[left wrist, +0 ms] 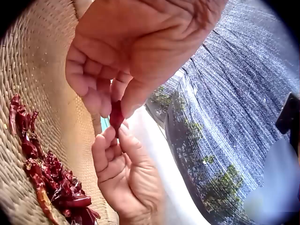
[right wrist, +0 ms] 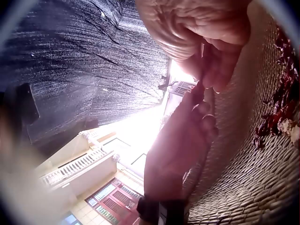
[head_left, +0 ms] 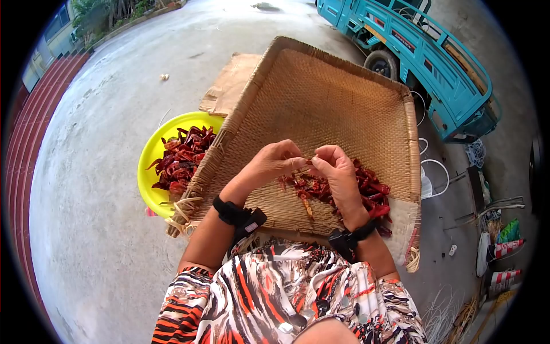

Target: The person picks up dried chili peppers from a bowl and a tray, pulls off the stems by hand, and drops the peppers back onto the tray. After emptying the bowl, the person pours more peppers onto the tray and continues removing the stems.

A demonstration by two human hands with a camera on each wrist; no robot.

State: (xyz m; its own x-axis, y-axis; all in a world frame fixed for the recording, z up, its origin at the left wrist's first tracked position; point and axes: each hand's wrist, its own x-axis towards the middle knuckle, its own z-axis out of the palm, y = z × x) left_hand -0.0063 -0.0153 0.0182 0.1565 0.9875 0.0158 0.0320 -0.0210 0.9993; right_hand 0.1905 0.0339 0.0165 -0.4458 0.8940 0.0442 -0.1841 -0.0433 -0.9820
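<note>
Left grip (left wrist: 136,54), right grip (left wrist: 129,183), red chili (left wrist: 116,115) between

A rectangular woven tray (head_left: 338,109) with raised walls carries a loose pile of dried red chilies (head_left: 375,192) on the near right area of its base. A yellow basin (head_left: 148,178), partly concealed by the tray's left edge, carries further dried red chilies (head_left: 182,155). The grey concrete floor (head_left: 97,149) carries a teal cargo vehicle (head_left: 412,54), far right, and a small pale scrap (head_left: 164,77), far left.
</note>
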